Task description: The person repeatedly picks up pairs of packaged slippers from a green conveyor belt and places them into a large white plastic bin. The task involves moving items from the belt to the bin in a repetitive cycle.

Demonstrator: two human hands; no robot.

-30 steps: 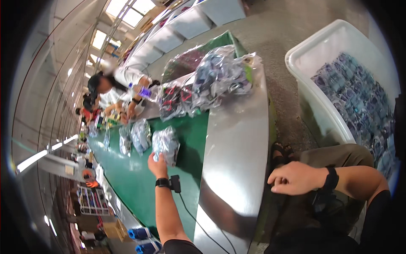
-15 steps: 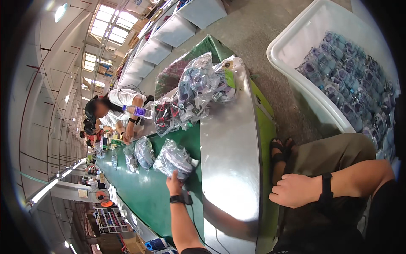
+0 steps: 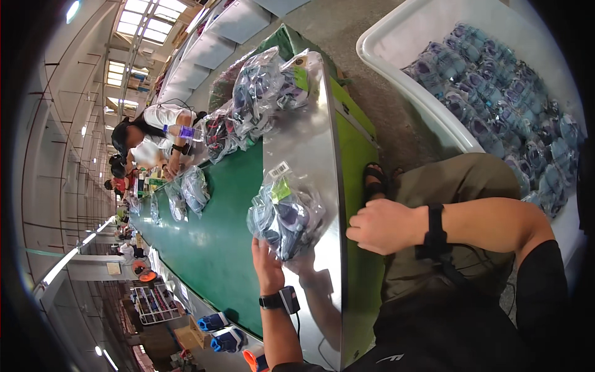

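Note:
A clear plastic bag of grey-blue and purple shoes [image 3: 290, 214], with a bright green tag inside, lies over the edge between the green belt and the metal tabletop. My left hand [image 3: 268, 268] grips the near left edge of this bag, its fingers partly under the plastic. Over my lap, beside the table's green side, hangs my right hand [image 3: 385, 227]; its fingers are curled and nothing shows in them. Both wrists wear dark straps.
Bagged shoes [image 3: 255, 90] are heaped at the metal end [image 3: 304, 146]. Others [image 3: 195, 189] lie farther along the green belt [image 3: 223, 248], near a person in white [image 3: 162, 127]. A white tub [image 3: 421, 118] on the right holds many bagged shoes. Blue shoes [image 3: 226, 340] stand lower left.
My left hand has drawn the bagged shoes off the belt toward me, partly onto the metal top. The view has shifted right; my right hand stays curled over my lap.

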